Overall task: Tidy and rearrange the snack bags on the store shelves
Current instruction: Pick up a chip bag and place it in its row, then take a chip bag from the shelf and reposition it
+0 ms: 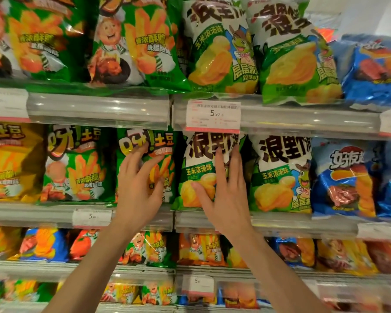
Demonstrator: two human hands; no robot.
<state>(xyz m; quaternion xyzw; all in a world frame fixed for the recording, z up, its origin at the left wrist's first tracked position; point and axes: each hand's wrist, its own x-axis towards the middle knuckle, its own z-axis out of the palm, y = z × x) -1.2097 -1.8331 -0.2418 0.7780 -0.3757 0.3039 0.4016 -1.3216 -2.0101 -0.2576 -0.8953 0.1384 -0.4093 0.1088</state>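
On the middle shelf, my left hand [137, 188] lies with spread fingers against the front of a green fries-picture snack bag [165, 159]. My right hand [226, 190] lies flat, fingers up, on a green and white corn-chip bag [196, 163] just to its right. Neither hand is closed around a bag; both press on the fronts. Another corn-chip bag [280, 175] of the same kind stands right of my right hand, and another green fries bag [77, 166] stands left of my left hand.
The shelf above holds green fries bags [140, 41], corn-chip bags [221, 48] and blue bags [375, 68]. A price tag [212, 116] hangs on the shelf rail [99, 109] above my right hand. Yellow bags [9, 163] stand far left, blue bags [345, 181] far right. Lower shelves hold smaller mixed bags.
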